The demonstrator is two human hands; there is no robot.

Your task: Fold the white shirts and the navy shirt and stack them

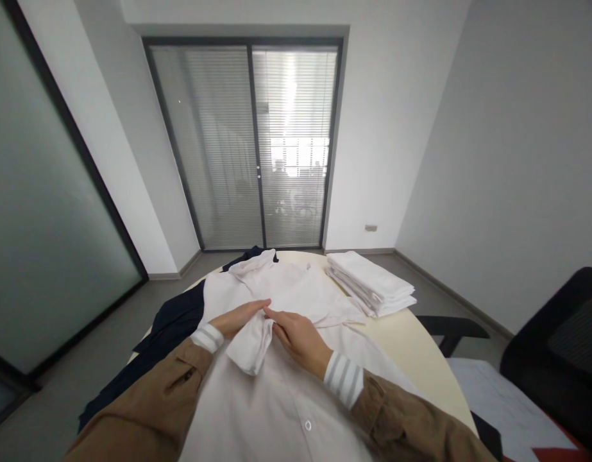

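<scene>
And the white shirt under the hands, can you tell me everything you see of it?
The white shirt looks like thin, soft cloth with gentle wrinkles. It lies spread over the pale table, running out of the picture at the bottom. A round button shows near there. The left hand and right hand touch a folded, raised part in the middle, maybe a sleeve. Dark cloth lies along its left side.

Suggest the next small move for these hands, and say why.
Perhaps lower and smooth what looks like a white, folded fabric sleeve end against the white buttoned shirt: the right hand grips it, the left hand meets that grip with its fingertips, and the end juts out over the spread shirt front, seemingly not pressed flat.
</scene>
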